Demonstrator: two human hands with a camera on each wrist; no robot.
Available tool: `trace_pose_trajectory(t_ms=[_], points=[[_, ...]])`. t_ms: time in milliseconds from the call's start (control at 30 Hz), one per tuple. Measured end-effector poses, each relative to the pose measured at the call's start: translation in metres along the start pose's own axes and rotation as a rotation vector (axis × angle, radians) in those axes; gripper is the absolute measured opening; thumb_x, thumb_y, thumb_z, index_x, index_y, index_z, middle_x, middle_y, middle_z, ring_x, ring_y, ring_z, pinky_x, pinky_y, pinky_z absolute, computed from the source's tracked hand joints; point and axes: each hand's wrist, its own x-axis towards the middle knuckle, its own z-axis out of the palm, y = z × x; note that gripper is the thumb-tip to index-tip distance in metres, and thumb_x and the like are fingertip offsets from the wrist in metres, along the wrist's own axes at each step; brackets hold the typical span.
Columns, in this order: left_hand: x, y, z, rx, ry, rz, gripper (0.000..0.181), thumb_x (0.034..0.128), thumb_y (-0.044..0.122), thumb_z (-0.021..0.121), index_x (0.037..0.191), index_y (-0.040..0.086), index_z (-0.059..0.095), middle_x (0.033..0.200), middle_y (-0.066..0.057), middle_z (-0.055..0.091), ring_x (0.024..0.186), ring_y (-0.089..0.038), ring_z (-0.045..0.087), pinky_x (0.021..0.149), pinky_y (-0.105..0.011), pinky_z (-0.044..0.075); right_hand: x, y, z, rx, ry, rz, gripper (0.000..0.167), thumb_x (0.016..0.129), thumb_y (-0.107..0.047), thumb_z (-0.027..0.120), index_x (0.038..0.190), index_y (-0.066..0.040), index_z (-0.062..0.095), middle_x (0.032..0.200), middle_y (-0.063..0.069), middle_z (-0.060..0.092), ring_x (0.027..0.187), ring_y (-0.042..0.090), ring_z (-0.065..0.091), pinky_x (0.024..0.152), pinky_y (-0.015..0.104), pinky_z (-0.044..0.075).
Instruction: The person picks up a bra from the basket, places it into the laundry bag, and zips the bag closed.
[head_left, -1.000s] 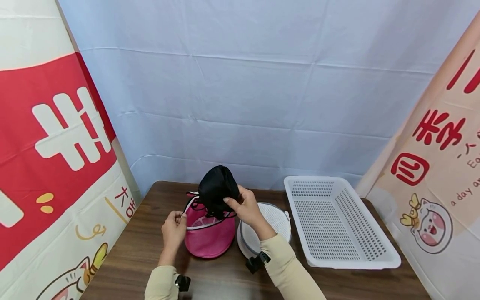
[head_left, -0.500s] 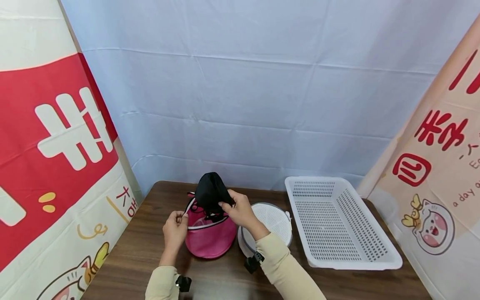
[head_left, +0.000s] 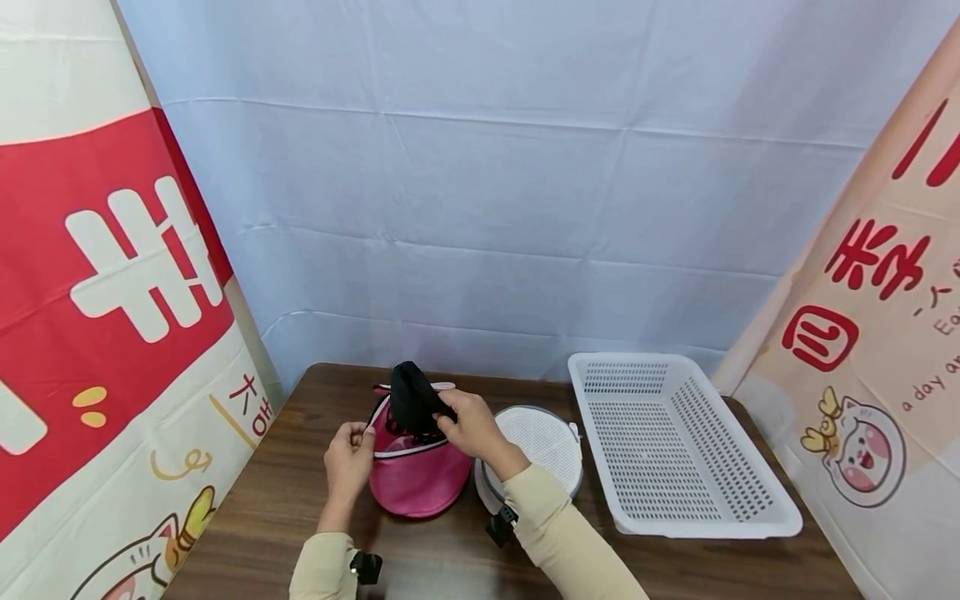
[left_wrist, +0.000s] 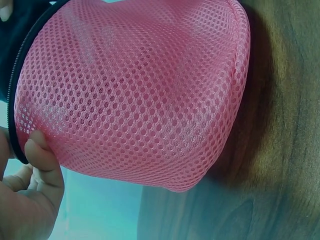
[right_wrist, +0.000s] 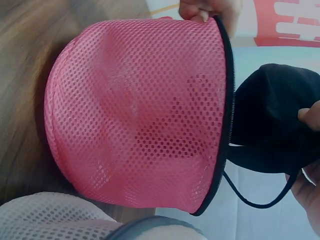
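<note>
A pink mesh laundry bag (head_left: 420, 485) stands on the table, its zipped mouth open at the top. My left hand (head_left: 350, 467) pinches the left end of the rim; thumb and fingers show on the zip edge in the left wrist view. From the upper right, my right hand (head_left: 474, 429) grips a black bra (head_left: 411, 400) with rounded cups. The lower part of the bra dips into the bag's mouth and is hidden there. A thin strap loops outside the black zip in the right wrist view, beside the bra (right_wrist: 275, 105).
Right of the pink bag is a round white mesh bag (head_left: 543, 442) with grey trim, partly under my right forearm. A white perforated plastic basket (head_left: 701, 527) stands farther right on the brown wooden table (head_left: 255, 508). Cloth backdrops (head_left: 480, 208) rise behind and at both sides.
My right hand has moved left and down, lowering the black bra farther into the mouth of the pink bag. The left hand stays at the rim.
</note>
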Motion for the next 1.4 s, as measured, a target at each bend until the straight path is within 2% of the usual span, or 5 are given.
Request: trace_pose_trajectory(t_ms=[233,533,1000,1200,1400], points=[[0.001,-0.001,0.000,-0.003,-0.011,-0.006,0.012,0.0888,0.015,0.061,0.090,0.003,0.064,0.068,-0.002,0.054,0.061,-0.013,0.048,0.060,-0.031,0.038,0.001,0.001,0.008,-0.134,-0.068,-0.070,0.014,0.074,0.003,0.066,0.079,-0.008,0.059,0.089,0.003,0.063,0.081,0.016,0.058,0.070,0.030,0.047],[0.000,-0.002,-0.002,0.005,-0.012,-0.028,0.012,0.0893,0.016,0.060,0.090,0.004,0.064,0.069,-0.002,0.054,0.061,-0.012,0.047,0.061,-0.031,0.038,0.005,0.002,0.019,-0.263,-0.151,-0.188,0.027,0.071,0.002,0.068,0.096,-0.008,0.068,0.094,0.002,0.066,0.092,0.017,0.060,0.085,0.031,0.045],[-0.001,-0.003,-0.004,-0.026,-0.031,-0.042,0.012,0.0897,0.015,0.059,0.092,0.004,0.063,0.069,-0.003,0.055,0.057,-0.009,0.048,0.056,-0.028,0.039,0.011,-0.003,0.030,-0.393,-0.264,-0.173,0.024,0.073,-0.008,0.073,0.096,-0.014,0.069,0.088,0.000,0.060,0.087,0.015,0.058,0.078,0.024,0.045],[-0.002,-0.002,-0.003,-0.026,-0.009,-0.041,0.011,0.0895,0.014,0.059,0.093,0.004,0.062,0.071,-0.003,0.056,0.060,-0.010,0.049,0.058,-0.029,0.039,0.017,-0.009,0.032,-0.426,-0.367,-0.170,0.018,0.070,-0.007,0.073,0.085,-0.016,0.071,0.077,-0.002,0.056,0.073,0.012,0.056,0.065,0.022,0.044],[-0.001,0.000,-0.002,-0.034,0.021,-0.046,0.009,0.0899,0.012,0.057,0.094,0.005,0.060,0.072,-0.004,0.057,0.062,-0.015,0.052,0.060,-0.032,0.039,0.019,-0.017,0.034,-0.454,-0.477,-0.124,0.013,0.070,-0.008,0.074,0.078,-0.018,0.070,0.076,-0.002,0.057,0.074,0.011,0.057,0.063,0.023,0.045]])
